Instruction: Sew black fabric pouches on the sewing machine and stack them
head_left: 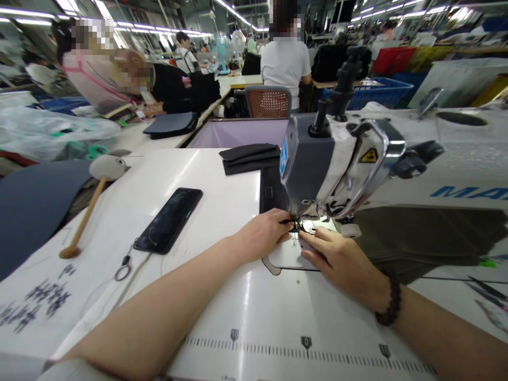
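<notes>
A sewing machine (307,164) stands over the white worktop, its needle area between my two hands. My left hand (270,230) lies left of the presser foot, its fingertips pressed together on a small piece of dark fabric (292,226) that is mostly hidden. My right hand (337,259) rests on the right of the metal needle plate (291,256), fingers stretched out and thumb apart, index fingertip beside the presser foot. A dark bracelet is on my right wrist. Behind my left hand, a flat black piece (272,193) reaches under the machine head.
Folded dark fabric (252,157) lies behind the needle area. On the left are a phone (170,219) with a ring strap and a wooden-handled mallet (109,168). Olive fabric (428,235) is under the machine arm, with scissors (490,288) at right. Other people work beyond.
</notes>
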Motion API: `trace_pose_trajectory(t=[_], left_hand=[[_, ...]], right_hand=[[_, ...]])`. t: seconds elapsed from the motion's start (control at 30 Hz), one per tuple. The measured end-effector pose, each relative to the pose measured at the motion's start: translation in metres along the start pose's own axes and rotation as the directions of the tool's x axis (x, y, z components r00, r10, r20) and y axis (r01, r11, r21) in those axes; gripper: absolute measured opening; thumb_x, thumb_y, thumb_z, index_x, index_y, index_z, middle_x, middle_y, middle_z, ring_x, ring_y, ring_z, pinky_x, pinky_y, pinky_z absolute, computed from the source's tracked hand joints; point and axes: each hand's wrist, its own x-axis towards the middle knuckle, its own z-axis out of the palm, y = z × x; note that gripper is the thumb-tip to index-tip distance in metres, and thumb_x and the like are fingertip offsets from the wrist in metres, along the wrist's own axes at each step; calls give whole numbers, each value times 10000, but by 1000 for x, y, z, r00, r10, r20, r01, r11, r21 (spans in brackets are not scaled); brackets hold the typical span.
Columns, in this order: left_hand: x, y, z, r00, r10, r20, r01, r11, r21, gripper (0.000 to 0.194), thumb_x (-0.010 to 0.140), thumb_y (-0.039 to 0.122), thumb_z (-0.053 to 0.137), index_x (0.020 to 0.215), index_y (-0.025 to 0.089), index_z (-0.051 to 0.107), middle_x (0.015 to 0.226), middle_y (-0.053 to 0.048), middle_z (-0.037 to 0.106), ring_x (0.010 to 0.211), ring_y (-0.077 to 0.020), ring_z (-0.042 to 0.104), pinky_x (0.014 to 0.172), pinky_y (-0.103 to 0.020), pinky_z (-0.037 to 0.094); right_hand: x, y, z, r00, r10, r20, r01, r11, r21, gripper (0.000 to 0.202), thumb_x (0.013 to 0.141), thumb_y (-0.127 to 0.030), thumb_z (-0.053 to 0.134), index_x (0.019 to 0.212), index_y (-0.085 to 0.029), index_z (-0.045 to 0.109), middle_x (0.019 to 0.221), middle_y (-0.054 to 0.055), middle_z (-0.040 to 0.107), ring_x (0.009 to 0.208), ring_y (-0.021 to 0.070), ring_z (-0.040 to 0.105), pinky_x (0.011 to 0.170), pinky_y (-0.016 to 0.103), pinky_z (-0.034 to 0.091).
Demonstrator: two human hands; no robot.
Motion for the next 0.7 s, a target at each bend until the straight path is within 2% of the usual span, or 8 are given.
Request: trace_pose_trajectory(t=[0.4, 0.6, 0.7], left_hand=[[1, 2, 2, 1000, -22, 11, 22, 1000, 21, 193, 858, 215, 473, 965, 111, 595, 1032, -86, 555, 1057, -219, 467, 904, -333, 427], [4, 4, 2, 995, -99, 32, 96, 992, 87, 242, 871, 244, 452, 1048, 121, 561, 1070, -79, 538, 1042, -215, 466, 868, -319, 442], [3, 14, -5, 984, -159, 85, 142, 975, 172, 260, 874, 269, 450, 1055, 119, 561, 1040, -81, 545, 977, -213, 492, 802, -311, 458]], right_hand=[[0, -2, -1, 1000, 2, -29, -2, 1000, -18, 292, 842, -264, 460, 1089, -149, 562, 860, 99, 608, 817, 203, 576, 713, 324, 466], [0, -2, -1, 999, -9, -47, 9, 1000, -3, 273, 845, -267, 451, 1071, -168, 569, 857, 90, 610, 806, 200, 573, 689, 317, 466], [-1, -1, -1, 999, -21, -47, 21, 1000, 5, 289, 851, -273, 439, 1089, -162, 560, 859, 94, 610, 809, 201, 568, 691, 320, 463]])
